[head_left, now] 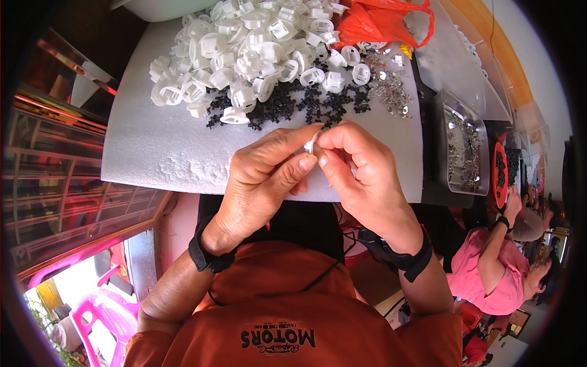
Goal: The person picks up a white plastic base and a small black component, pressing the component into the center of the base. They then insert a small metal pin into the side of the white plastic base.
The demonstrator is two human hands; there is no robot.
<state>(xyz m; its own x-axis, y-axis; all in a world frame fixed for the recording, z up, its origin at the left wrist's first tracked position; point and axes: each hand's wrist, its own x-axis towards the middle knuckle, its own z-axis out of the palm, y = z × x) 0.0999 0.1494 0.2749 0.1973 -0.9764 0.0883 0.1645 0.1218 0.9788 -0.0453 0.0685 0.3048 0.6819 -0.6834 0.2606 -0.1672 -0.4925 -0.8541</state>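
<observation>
My left hand pinches a small white plastic part between thumb and forefinger, just over the near side of the foam-covered table. From the other side my right hand closes its thumb and fingertips on or against the same part. Fingers cover most of it, so its full shape is hidden. Beyond the hands lies a big heap of white round plastic pieces. Along the heap's near edge spread many small black cross-shaped pieces. To their right is a scatter of tiny shiny metal bits.
A red plastic bag lies at the back right. Right of the foam sheet stands a metal tray with small bits in it, then a red round tray holding black pieces. A person in pink sits on the right.
</observation>
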